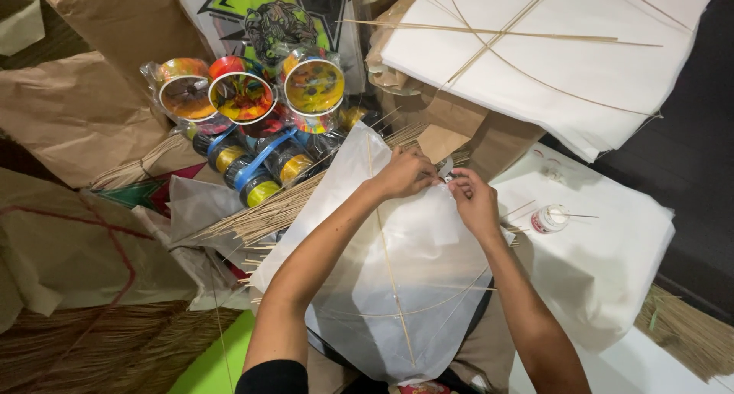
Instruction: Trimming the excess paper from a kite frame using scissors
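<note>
- Across the centre of the frame I see the white paper kite (397, 287) lying flat over my lap, the largest thing near me; its straight bamboo spine (390, 264) runs from the upper centre down toward the bottom edge, tilted only a little from the vertical of the frame.
- At the kite's upper right edge, both hands meet, so the work sits at the far end of that long axis, away from my body.
- Upper right of the frame holds a stack of finished white kites (550, 50) with crossed sticks, well apart from my hands.
- Upper left centre shows colourful string spools (245, 96), and a bundle of thin bamboo sticks (260, 218) lies just beside the kite's left edge.
- My left hand (404, 174) is pinched narrow on the kite's paper edge.
- My right hand (474, 203) is likewise pinched, fingertips touching the same edge; I cannot tell whether it holds anything small.
- Right of that hand, near but apart, stands a small white glue pot (549, 218).
</note>
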